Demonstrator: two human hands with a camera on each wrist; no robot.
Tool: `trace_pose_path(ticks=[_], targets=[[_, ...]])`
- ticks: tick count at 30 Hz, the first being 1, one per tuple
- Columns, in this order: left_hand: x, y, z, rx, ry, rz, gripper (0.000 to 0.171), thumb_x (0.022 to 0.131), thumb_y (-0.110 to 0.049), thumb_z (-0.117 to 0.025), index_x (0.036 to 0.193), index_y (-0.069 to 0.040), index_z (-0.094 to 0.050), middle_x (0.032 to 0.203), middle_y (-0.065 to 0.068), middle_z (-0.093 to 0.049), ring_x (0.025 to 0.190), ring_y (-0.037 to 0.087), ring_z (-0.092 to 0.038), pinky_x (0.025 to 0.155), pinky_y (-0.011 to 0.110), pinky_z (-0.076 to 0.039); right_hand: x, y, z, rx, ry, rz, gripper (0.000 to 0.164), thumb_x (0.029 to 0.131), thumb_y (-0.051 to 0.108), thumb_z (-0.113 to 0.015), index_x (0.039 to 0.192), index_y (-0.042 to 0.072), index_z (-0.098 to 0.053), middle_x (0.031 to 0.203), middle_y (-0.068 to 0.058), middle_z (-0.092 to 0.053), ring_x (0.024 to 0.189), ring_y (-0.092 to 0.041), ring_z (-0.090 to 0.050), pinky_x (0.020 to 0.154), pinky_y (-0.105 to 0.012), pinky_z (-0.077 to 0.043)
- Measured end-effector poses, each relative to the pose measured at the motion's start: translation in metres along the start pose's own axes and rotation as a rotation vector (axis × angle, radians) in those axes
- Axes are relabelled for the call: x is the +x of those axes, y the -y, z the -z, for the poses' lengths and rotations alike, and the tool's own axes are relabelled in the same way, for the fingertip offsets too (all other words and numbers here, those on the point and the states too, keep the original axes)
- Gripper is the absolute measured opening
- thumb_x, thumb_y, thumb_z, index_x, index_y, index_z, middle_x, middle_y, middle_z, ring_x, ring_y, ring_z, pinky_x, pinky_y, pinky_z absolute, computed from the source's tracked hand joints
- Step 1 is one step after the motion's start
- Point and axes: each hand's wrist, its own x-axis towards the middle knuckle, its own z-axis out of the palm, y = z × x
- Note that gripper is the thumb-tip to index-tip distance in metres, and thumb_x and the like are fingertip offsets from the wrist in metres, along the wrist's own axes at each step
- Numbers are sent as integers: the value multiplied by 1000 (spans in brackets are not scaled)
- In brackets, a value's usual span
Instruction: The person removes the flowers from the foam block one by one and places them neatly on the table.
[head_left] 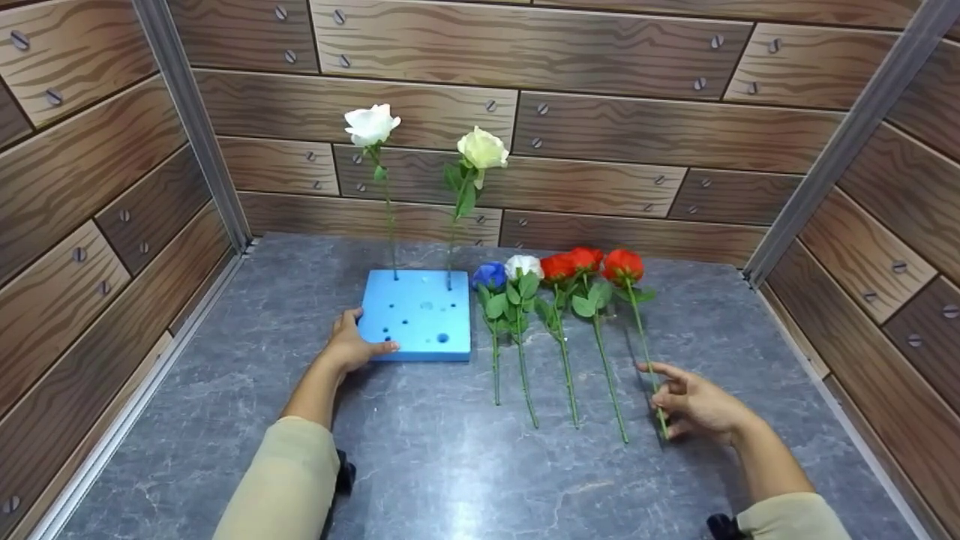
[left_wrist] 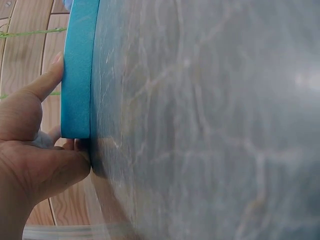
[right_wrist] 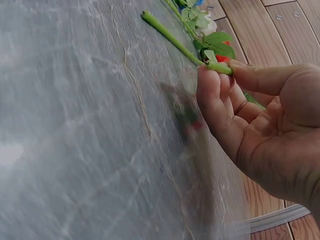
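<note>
A blue foam block (head_left: pixel 417 319) with several holes in its top lies on the tabletop. My left hand (head_left: pixel 351 346) holds its left front corner, the thumb on the top and the other fingers along the side. In the left wrist view the hand (left_wrist: pixel 37 135) is at the block's edge (left_wrist: pixel 80 75). Two artificial roses stand upright in the block's back holes: a white rose (head_left: pixel 372 125) and a cream rose (head_left: pixel 482 148). On the right, my right hand (head_left: pixel 699 405) pinches the lower stem of a red rose (head_left: pixel 622 265). The right wrist view shows the stem end (right_wrist: pixel 220 67) between thumb and fingers.
Beside the block lie a blue rose (head_left: pixel 489 276), a white rose (head_left: pixel 523 266) and two more red roses (head_left: pixel 557 267), stems pointing toward me. The grey marbled tabletop (head_left: pixel 450 450) is bounded by wood-patterned walls (head_left: pixel 600 127) with metal corner posts (head_left: pixel 196 120).
</note>
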Motion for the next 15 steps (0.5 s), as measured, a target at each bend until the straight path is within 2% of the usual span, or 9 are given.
trace_pose_path(ticks=[9,15], targets=[[1,0,1,1,8,0,111,94,-32,-87,173,-8,-12,179,26,-8,166,50,-16,133,62,-29,0,3,4,-71,-99,-56,67,111,7,-57,169,-1,-23,106,-6,-64,86,-15,-60,68,-34,-62],[2,1,0,-3,7,-1,111,94,-31,-87,173,-9,-12,179,24,-7,167,48,-14,133,61,-28,1,6,4,-199,-199,-113,65,109,5,-57,167,-4,-28,107,-10,-62,87,-20,-59,66,-36,-62]])
